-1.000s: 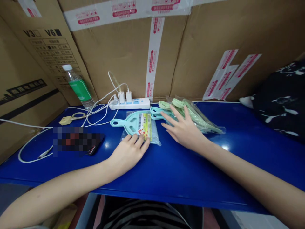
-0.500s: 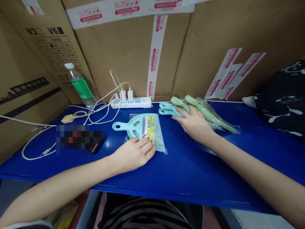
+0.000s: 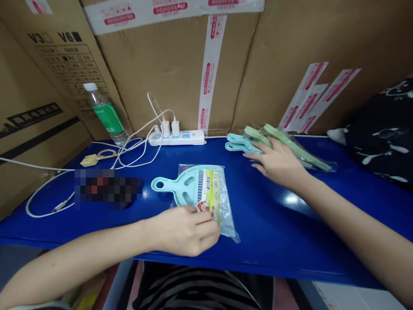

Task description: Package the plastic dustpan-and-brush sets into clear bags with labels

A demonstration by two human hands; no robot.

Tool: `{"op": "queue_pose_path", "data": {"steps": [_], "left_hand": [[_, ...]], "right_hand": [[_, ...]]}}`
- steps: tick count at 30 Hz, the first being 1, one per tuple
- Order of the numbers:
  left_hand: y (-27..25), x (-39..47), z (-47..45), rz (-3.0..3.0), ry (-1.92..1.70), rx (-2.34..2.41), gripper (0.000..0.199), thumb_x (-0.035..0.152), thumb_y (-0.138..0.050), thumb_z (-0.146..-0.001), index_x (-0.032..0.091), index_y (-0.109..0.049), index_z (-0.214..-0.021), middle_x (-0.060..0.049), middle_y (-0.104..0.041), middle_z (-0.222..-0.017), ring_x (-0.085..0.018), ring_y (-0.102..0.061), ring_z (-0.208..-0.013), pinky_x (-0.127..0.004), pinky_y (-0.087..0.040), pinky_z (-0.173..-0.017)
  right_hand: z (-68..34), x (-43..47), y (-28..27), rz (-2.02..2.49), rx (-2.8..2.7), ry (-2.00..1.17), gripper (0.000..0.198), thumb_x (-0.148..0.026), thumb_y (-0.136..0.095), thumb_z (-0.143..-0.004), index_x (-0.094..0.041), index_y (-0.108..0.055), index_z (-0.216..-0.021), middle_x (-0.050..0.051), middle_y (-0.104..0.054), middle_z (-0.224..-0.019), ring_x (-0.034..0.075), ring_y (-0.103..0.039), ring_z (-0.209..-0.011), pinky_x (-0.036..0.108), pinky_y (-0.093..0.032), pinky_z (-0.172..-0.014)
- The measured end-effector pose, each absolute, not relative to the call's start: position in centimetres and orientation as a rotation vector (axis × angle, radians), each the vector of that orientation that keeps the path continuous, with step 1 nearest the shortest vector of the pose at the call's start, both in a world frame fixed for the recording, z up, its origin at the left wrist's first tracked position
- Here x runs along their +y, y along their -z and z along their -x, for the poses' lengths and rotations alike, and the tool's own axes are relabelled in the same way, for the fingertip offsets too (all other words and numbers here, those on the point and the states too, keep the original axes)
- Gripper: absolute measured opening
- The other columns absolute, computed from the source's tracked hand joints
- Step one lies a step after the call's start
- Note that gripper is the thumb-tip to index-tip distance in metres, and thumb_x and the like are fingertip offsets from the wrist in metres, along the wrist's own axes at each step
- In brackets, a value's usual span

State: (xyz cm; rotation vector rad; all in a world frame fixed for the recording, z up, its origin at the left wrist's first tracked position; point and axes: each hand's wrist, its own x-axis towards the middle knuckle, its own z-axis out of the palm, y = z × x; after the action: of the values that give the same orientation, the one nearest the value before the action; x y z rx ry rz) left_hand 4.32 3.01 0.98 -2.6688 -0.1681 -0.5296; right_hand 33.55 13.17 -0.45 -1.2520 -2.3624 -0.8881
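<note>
Left hand point(image 3: 190, 232) is resting curled, pinch unclear, on the blue dustpan pack point(image 3: 201, 189), near-centre bench point(image 3: 264, 245); right hand point(image 3: 279, 161) is lying spread over far-right green packs point(image 3: 300, 150); apparently positioning, next needing secure grip.

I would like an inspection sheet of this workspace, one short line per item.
Surface: blue table, glossy.
Job's things: bagged blue dustpan set in front; pile of blue and green packs at right rear.
Clutter: bottle and pixelated item at left.
Hands: left hand on dustpan set, grip unclear; right hand open on pile.
Cables: white cables, tangled, near power strip.
Surroundings: cardboard behind and at left; dark patterned fabric at right.
</note>
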Motion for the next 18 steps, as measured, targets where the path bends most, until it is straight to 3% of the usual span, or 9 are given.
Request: {"op": "queue_pose_path", "data": {"steps": [4,7,10,13,18], "left_hand": [[-1.0,3.1,-4.3,2.673,0.509,-0.186,0.016,0.01,-0.049,-0.089,0.013,-0.063,-0.084,-0.001,-0.055,-0.07,-0.012,-0.052,-0.063,-0.025,-0.038,-0.044],[-1.1,3.1,-4.4,2.691,0.483,-0.208,0.017,0.009,-0.047,-0.09,0.014,-0.063,-0.085,0.0,-0.055,-0.069,-0.012,-0.052,-0.063,-0.025,-0.037,-0.043],[-1.1,3.1,-4.4,2.705,0.496,-0.213,0.02,0.009,-0.045,-0.09,0.014,-0.063,-0.081,0.0,-0.054,-0.067,-0.012,-0.052,-0.062,-0.025,-0.036,-0.041],[-1.2,3.2,-4.3,2.709,0.501,-0.226,0.023,0.009,-0.044,-0.09,0.013,-0.062,-0.077,0.0,-0.054,-0.065,-0.013,-0.053,-0.061,-0.025,-0.036,-0.04],[-1.2,3.8,-4.0,2.662,0.455,-0.249,0.024,0.009,-0.04,-0.092,0.012,-0.063,-0.084,-0.001,-0.059,-0.07,-0.013,-0.057,-0.064,-0.024,-0.043,-0.045]], "right_hand": [[-30.8,10.2,-1.9,1.151,-2.397,0.633,0.026,-0.024,-0.048,-0.089,-0.016,-0.071,-0.097,0.018,-0.064,-0.114,0.039,-0.052,-0.112,0.054,-0.046,-0.085],[-28.2,7.7,-3.5,0.811,-2.635,-0.1,0.028,-0.033,-0.045,-0.094,-0.019,-0.064,-0.109,0.01,-0.067,-0.103,0.022,-0.061,-0.094,0.038,-0.05,-0.082],[-26.2,5.7,-3.9,0.625,-2.733,-0.636,0.027,-0.034,-0.054,-0.09,-0.016,-0.059,-0.11,0.008,-0.066,-0.101,0.017,-0.061,-0.091,0.029,-0.049,-0.078],[-25.2,4.5,-3.3,0.648,-2.734,-0.735,0.014,-0.021,-0.053,-0.089,-0.016,-0.057,-0.101,0.007,-0.064,-0.096,0.016,-0.059,-0.087,0.029,-0.048,-0.077],[-25.1,4.2,-2.9,0.722,-2.789,-0.653,0.012,-0.015,-0.059,-0.081,-0.017,-0.055,-0.093,0.007,-0.063,-0.094,0.019,-0.059,-0.087,0.032,-0.045,-0.081]]}}
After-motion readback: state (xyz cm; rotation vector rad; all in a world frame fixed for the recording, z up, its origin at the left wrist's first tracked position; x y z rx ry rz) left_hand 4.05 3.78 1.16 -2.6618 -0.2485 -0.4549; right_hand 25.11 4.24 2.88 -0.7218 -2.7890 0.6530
